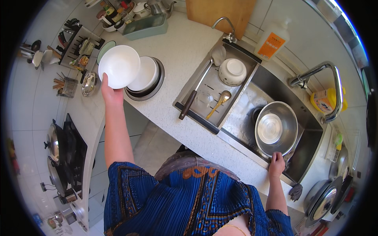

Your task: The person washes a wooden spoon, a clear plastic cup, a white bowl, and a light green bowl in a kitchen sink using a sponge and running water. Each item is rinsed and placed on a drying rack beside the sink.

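Note:
My left hand (111, 93) grips the rim of a white bowl (121, 66), thumb inside. The bowl is raised beside a stack of white bowls (145, 73) resting in a metal basin (161, 81) on the counter. At the sink, my right hand (277, 165) pinches the near rim of a stainless steel bowl (291, 129), tilted and with nothing visible in it. This bowl sits in the steel sink (233, 129). In the drain tray (192, 84) lie an upturned patterned bowl (234, 72), a long-handled spatula (192, 100), a gold-coloured spoon (220, 103) and a clear glass item (204, 98).
A chrome faucet (335, 85) arches over the sink's right side. Behind the tray stand a small tap (230, 32) and a pump bottle (271, 41). A green lidded box (146, 28) and knife rack (79, 44) are at the left back. Lidded pans (322, 200) stand far right.

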Action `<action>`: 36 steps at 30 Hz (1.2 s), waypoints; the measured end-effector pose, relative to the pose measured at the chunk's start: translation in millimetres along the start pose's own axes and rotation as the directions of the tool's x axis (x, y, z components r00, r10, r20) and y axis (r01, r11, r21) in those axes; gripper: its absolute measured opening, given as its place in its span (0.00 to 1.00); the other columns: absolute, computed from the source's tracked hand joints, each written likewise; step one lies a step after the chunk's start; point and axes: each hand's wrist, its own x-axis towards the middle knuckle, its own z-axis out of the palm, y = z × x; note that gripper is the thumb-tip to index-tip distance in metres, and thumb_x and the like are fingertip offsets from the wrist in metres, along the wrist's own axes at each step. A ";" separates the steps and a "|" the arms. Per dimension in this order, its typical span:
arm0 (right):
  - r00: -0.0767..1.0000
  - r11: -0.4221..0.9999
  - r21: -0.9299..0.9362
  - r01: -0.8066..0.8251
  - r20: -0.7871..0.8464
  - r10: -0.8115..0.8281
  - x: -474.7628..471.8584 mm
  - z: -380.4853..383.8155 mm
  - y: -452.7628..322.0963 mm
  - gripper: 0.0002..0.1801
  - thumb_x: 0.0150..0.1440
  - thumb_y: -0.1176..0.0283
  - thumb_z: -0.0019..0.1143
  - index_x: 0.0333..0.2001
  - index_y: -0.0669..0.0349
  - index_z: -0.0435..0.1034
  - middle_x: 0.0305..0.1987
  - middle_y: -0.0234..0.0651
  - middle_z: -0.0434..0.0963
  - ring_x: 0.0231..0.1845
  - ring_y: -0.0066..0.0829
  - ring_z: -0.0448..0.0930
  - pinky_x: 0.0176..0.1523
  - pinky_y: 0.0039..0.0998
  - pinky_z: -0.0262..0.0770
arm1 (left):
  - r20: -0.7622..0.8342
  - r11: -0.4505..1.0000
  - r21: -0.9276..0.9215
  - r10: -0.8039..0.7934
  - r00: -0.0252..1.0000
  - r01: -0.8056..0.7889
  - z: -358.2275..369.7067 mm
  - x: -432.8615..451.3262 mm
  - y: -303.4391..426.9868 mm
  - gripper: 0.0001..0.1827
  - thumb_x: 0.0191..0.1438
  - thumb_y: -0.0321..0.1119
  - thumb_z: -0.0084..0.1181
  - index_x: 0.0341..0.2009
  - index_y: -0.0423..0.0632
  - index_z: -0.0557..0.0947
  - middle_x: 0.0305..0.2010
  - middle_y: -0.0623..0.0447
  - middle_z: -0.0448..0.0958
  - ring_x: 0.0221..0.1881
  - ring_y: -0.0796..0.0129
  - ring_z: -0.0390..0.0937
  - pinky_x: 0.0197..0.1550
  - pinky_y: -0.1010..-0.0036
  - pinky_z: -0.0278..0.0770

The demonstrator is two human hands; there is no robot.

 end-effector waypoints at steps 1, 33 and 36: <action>1.000 1.000 0.000 0.002 0.004 -0.002 0.1 -0.4 -1.4 0.11 0.58 0.61 0.48 0.32 0.56 0.72 0.30 0.41 0.77 0.32 0.44 0.76 0.36 0.37 0.70 | -0.064 0.981 0.155 0.124 0.990 -0.113 2.9 2.9 -2.0 0.25 0.59 0.40 0.48 0.57 0.42 0.63 0.56 0.46 0.67 0.55 0.56 0.67 0.57 0.62 0.65; 0.983 0.908 0.416 -0.047 0.179 -0.031 26.7 -7.2 18.3 0.10 0.54 0.66 0.52 0.39 0.55 0.72 0.35 0.39 0.76 0.37 0.39 0.77 0.40 0.35 0.73 | 0.275 0.821 0.185 -0.571 0.774 0.540 161.5 -220.7 -149.6 0.28 0.59 0.46 0.45 0.60 0.44 0.63 0.59 0.45 0.67 0.58 0.52 0.67 0.59 0.52 0.65; 0.980 0.856 0.480 0.191 -0.144 -0.138 99.3 -19.2 23.6 0.09 0.56 0.71 0.50 0.41 0.56 0.72 0.37 0.40 0.75 0.39 0.41 0.76 0.42 0.35 0.72 | 0.373 0.664 0.289 -0.742 0.557 0.690 190.6 -288.7 -205.7 0.28 0.61 0.47 0.42 0.60 0.44 0.63 0.58 0.45 0.67 0.58 0.54 0.67 0.60 0.55 0.64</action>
